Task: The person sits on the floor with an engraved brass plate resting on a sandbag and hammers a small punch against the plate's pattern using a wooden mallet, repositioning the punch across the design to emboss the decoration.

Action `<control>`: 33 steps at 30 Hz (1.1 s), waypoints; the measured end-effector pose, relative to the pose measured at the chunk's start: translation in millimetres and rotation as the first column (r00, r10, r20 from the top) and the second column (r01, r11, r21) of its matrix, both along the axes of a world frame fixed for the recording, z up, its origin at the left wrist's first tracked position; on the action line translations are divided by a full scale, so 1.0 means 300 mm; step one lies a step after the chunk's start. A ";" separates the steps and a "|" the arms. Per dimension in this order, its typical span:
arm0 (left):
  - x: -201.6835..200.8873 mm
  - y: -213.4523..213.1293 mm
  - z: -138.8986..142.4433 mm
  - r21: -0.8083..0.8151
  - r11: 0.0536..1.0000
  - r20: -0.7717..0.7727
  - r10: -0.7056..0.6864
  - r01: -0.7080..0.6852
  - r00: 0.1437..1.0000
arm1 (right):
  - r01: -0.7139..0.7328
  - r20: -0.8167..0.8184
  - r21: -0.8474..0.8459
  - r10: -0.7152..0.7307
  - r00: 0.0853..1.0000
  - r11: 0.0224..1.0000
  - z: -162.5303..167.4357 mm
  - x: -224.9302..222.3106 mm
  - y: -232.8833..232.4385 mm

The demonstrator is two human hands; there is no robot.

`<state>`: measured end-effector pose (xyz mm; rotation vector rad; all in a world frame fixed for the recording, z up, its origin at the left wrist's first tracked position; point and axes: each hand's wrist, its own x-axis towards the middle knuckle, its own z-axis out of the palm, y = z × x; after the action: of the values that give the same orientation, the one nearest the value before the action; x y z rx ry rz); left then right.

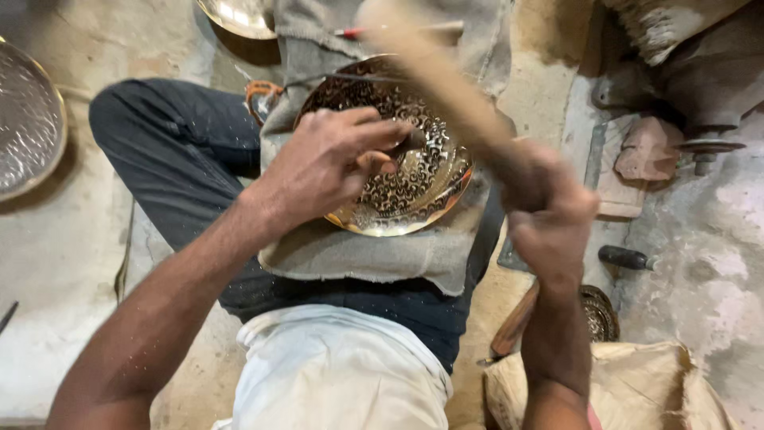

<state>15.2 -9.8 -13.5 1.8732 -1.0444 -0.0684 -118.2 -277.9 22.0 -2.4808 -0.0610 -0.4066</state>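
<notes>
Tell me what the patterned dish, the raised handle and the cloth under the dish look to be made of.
Dish: likely brass or a similar yellow metal, polished; it shines golden at the rim and carries a dense chased pattern.
Handle in the right hand: probably bare wood, pale tan and matt, though blurred.
Cloth: coarse woven fabric, grey, with a frayed edge.

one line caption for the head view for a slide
Left hand steadies a small tool on a round patterned brass plate resting on grey cloth, while the right hand grips a blurred wooden handle.
</notes>
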 end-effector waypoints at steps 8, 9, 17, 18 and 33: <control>0.009 -0.003 -0.007 0.027 1.000 0.073 0.008 -0.010 0.997 | -0.036 0.006 -0.050 0.036 0.999 0.998 0.043 0.012 0.021; 0.007 -0.001 -0.005 0.034 0.999 0.055 0.012 -0.014 0.998 | 0.050 -0.018 0.043 -0.049 0.999 0.998 0.044 0.009 0.025; 0.011 0.010 0.007 0.078 0.997 0.060 0.003 -0.008 0.998 | 0.194 -0.058 0.158 -0.187 0.981 0.968 0.019 -0.024 0.032; 0.015 0.010 0.009 0.056 0.998 0.041 -0.001 -0.001 0.999 | 0.134 -0.071 0.008 -0.134 0.989 0.991 0.023 -0.025 0.034; -0.075 0.049 0.030 -0.078 0.989 -0.083 0.117 -0.124 0.990 | -0.078 0.027 0.232 0.074 0.997 0.970 0.064 -0.070 0.045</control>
<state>-7.4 4.9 -4.5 1.8396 -0.8660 -0.0269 -139.3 -264.6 41.3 -2.2364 -0.1097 -0.3803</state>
